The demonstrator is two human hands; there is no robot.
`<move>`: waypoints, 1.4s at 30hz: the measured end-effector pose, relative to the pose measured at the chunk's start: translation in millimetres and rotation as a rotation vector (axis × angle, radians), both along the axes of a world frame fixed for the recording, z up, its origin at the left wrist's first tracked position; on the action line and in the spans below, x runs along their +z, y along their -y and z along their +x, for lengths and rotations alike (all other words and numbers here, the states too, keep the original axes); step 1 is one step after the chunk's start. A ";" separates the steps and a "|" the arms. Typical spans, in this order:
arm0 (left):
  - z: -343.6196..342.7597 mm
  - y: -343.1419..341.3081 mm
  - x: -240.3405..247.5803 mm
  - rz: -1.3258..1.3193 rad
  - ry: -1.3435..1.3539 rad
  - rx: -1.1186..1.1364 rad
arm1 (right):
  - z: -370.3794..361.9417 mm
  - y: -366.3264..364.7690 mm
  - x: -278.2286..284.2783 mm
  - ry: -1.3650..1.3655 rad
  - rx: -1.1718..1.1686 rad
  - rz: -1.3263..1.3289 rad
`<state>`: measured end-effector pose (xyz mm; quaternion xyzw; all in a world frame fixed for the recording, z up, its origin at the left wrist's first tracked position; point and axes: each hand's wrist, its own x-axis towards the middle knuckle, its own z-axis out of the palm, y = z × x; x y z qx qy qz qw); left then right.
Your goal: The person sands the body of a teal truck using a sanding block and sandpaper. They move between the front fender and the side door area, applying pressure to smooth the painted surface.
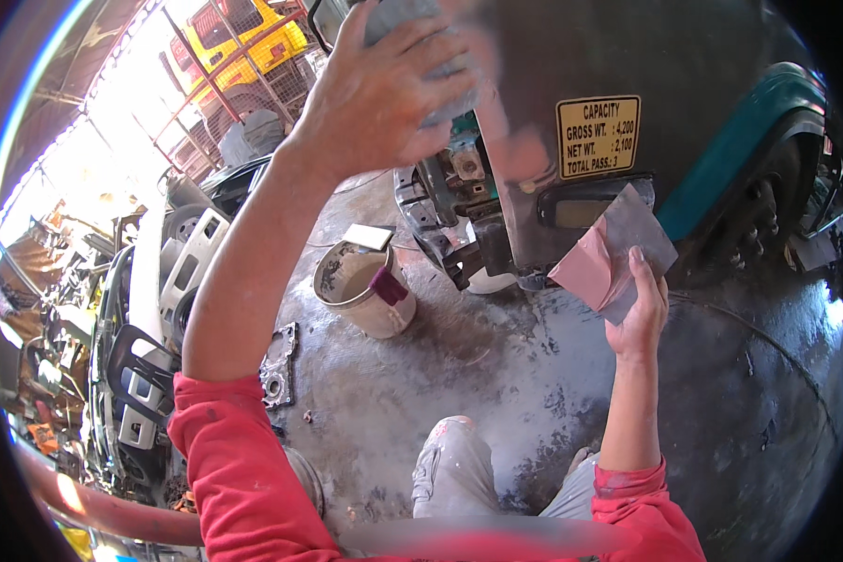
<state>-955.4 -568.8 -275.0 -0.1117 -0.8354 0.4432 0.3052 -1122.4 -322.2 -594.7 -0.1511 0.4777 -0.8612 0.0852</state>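
My left hand (384,94) is raised against the front edge of a dark vehicle panel (693,56). Its fingers curl over a grey-blue thing (393,19) whose kind I cannot make out. Pinkish patches (526,155) show on the panel's edge below that hand. Lower and to the right, my right hand (639,314) grips a flat grey metal plate (648,234) by its lower edge, thumb on top. A thick layer of pink body filler (585,272) covers the plate's left part. The plate is tilted and held apart from the panel.
A yellow label (598,137) and a dark recessed handle (571,214) are on the panel. A teal fender (749,140) arches over a wheel (759,215). A dirty bucket (370,300) with a purple cloth stands on wet concrete (393,384). Car parts (140,384) crowd the left.
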 end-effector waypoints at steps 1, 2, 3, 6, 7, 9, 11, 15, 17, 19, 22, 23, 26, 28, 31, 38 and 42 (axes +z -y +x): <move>-8.8 2.1 4.9 -0.039 0.004 -0.004 | -3.0 -1.0 -3.9 -0.049 0.024 -0.025; -16.4 5.6 7.9 -0.036 0.026 -0.011 | -6.1 -4.0 -7.3 -0.180 -0.009 0.047; -23.2 10.3 9.4 -0.033 0.050 -0.018 | -9.1 -4.8 -10.1 -0.293 -0.067 0.164; -23.7 25.7 4.6 -0.019 0.036 -0.059 | -14.7 -7.9 -13.8 -0.363 -0.084 0.198; -19.2 29.6 2.9 -0.015 0.021 -0.077 | -16.2 -8.6 -12.7 -0.273 -0.038 0.106; -6.3 32.9 1.6 -0.070 -0.011 -0.019 | -17.7 -10.1 -8.8 -0.107 0.002 -0.021; 2.6 29.4 6.1 -0.068 -0.034 -0.003 | -19.5 -12.7 -3.1 -0.015 0.006 -0.100; -10.4 7.5 23.8 0.027 -0.076 -0.037 | -21.2 -17.2 5.3 -0.077 -0.043 -0.006; -26.9 -3.8 23.7 0.059 -0.068 -0.037 | -19.8 -16.6 6.4 -0.031 -0.007 -0.052; -38.7 -8.9 16.2 0.083 -0.017 -0.035 | -17.7 -14.1 7.2 -0.013 -0.005 -0.043; -32.9 -4.9 -14.1 -0.118 -0.043 0.058 | -15.3 -12.1 10.6 0.077 -0.001 -0.053; -28.4 -0.7 -21.4 -0.074 -0.035 0.073 | -15.0 -13.0 12.8 0.156 0.000 -0.075; -5.7 10.3 -27.8 0.012 -0.029 0.118 | -14.9 -19.5 19.6 0.091 -0.027 -0.003; 4.9 10.8 -19.9 0.039 -0.021 0.241 | -16.7 -23.3 22.6 0.074 -0.041 -0.004; 1.1 5.0 6.6 0.044 -0.106 0.079 | -18.4 -25.0 22.2 0.137 -0.030 -0.076; -26.5 11.8 8.7 0.024 -0.066 -0.009 | -17.6 -27.3 15.3 0.053 -0.040 0.009; -2.3 22.1 -4.7 0.025 -0.046 0.102 | -21.8 -37.9 22.5 0.135 -0.051 -0.049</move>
